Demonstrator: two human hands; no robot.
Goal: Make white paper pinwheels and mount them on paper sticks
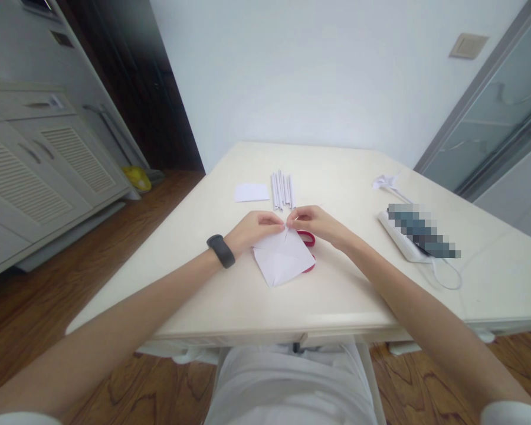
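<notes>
A square sheet of white paper (279,260) with crease lines and slits at its corners is held above the table, one corner toward me. My left hand (257,227) pinches its far corner from the left, the thumb and fingers closed on it. From the right, my right hand (312,223) pinches the same far corner, its fingertips almost touching those of the left. Partly under the paper lies a pair of scissors with red handles (307,238); the blades are hidden. Just beyond my hands lie several rolled white paper sticks (282,190).
A stack of white paper (251,192) lies left of the sticks. At the right of the cream table (336,168) are a paper pinwheel on a stick (386,182) and a white device with a cable (400,239), partly blurred out. A wall stands behind.
</notes>
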